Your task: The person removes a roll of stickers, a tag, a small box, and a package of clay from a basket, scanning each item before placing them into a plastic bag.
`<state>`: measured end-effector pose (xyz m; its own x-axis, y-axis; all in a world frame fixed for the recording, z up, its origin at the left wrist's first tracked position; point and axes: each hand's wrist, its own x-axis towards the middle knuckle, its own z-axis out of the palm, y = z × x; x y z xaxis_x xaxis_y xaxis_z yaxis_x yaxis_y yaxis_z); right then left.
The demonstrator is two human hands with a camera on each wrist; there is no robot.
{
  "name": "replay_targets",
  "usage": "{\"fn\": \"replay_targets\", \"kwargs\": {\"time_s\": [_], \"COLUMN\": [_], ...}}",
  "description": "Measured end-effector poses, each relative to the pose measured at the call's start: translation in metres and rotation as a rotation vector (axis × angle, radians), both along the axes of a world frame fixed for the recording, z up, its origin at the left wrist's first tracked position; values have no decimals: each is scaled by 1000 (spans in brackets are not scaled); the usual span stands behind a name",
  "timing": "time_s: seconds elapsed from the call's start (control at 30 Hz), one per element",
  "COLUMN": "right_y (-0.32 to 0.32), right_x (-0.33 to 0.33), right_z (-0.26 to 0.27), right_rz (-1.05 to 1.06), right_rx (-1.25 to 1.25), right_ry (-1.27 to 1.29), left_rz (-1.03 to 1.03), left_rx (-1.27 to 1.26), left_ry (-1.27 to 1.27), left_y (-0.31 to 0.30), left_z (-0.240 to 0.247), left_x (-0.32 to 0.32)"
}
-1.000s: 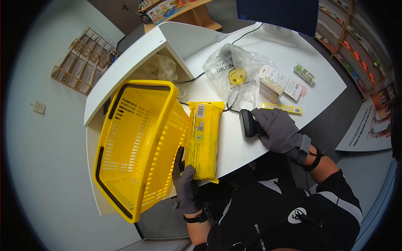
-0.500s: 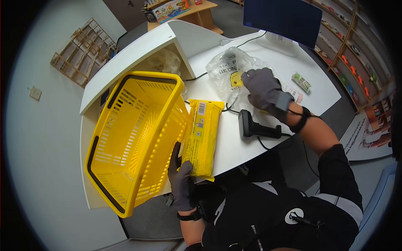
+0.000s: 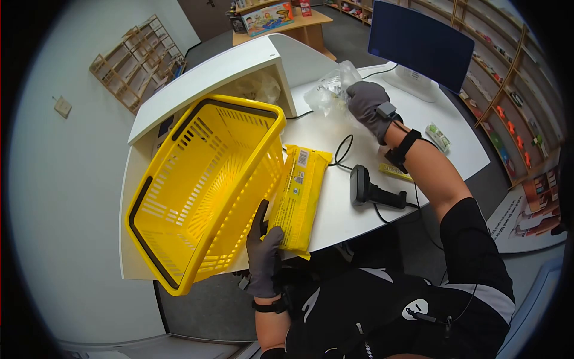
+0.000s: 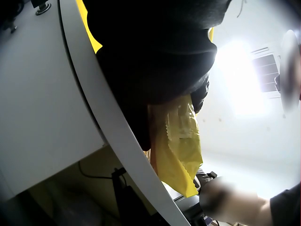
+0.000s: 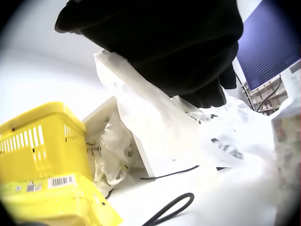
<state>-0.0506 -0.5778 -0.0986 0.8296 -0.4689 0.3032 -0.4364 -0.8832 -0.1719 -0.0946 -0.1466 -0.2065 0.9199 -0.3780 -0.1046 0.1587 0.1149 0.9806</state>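
My gloved right hand grips the clear plastic bag at the back of the counter. The right wrist view shows the crumpled bag hanging from under the dark glove. My gloved left hand holds the near end of a long yellow packet, thumb over its top and fingers between it and the basket. From the left wrist, the packet's crimped yellow end sticks out below the glove. Right of the packet, a black barcode scanner lies on the counter.
A yellow shopping basket stands at the left, beside the packet. A monitor stands at the back right. Near the right edge lies a small green-and-white packet. A slim yellow box lies behind the scanner, whose black cable loops across the counter.
My right hand has let go of the scanner, moved to the back and taken hold of the plastic bag, which is now bunched up and raised. The left hand stays at the packet.
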Motion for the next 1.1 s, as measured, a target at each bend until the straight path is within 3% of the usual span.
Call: {"fn": "replay_targets", "kwargs": {"time_s": [0.03,0.13,0.27,0.43,0.53,0.57,0.67,0.7,0.83,0.93,0.97,1.07,1.1], "right_y": [-10,-51,-69,-114,-127,-135,-170,-165,-147,-130,-127,-117,-115], "right_x": [5,18,14,10,1,1,15,12,-16,-22,-25,-30,-31], "right_z": [-4,-28,-25,-45,-53,-55,-68,-61,-23,-2,4,23,28], "right_rz": [0,24,45,79,61,61,113,115,110,164,160,69,67], "right_rx": [0,292,552,230,499,495,1010,1012,815,440,444,-96,-94], "right_ry": [1,-346,-345,-303,-645,-645,-1146,-1146,-960,-929,-931,-751,-753], "left_rz": [1,-1,-9,-12,-4,-1,-7,-8,-6,-4,-2,6,11], "left_rx": [11,12,23,-1,-8,-9,3,13,47,11,-3,-25,-37], "left_ry": [-7,-2,-18,5,-2,-5,-18,-23,-36,4,23,16,13], "left_y": [0,0,1,0,-2,-3,-3,-2,-2,-3,-4,-4,-4], "left_z": [-1,-1,-1,-1,4,5,3,3,6,9,11,6,5], "left_x": [0,-1,1,1,0,0,0,0,0,-1,-2,-2,-2]}}
